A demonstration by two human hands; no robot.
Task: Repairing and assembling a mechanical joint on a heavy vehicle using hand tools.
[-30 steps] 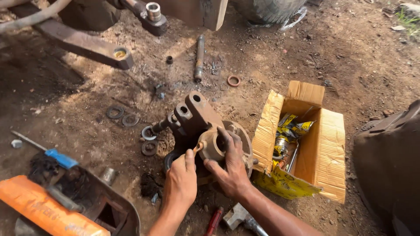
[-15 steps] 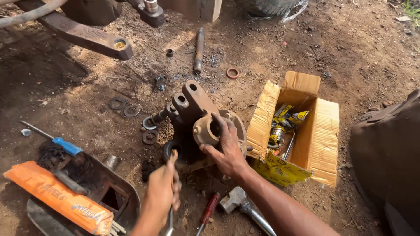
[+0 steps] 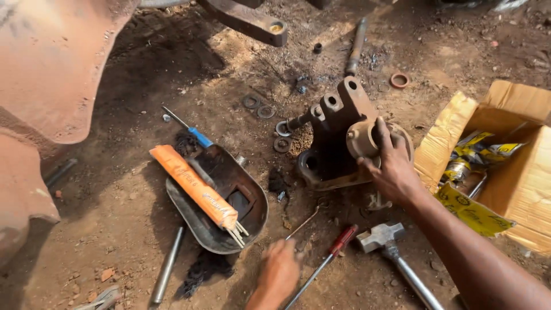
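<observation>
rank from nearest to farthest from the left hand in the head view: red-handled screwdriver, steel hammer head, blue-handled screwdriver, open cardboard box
Measured from the left hand, low in the picture:
1. Red-handled screwdriver, just to its right on the dirt.
2. Steel hammer head, further right, beyond the screwdriver.
3. Blue-handled screwdriver, up and left, by the dark metal pan.
4. Open cardboard box, at the far right edge.

Strong daylight falls in patches on the dirt ground [image 3: 143, 189], brightest on the cardboard box [image 3: 516, 178] at the right and along the top. A deep shadow lies at the upper left under the rusty metal. The left hand [image 3: 279, 275] is a little blurred; the rest is sharp.
</observation>
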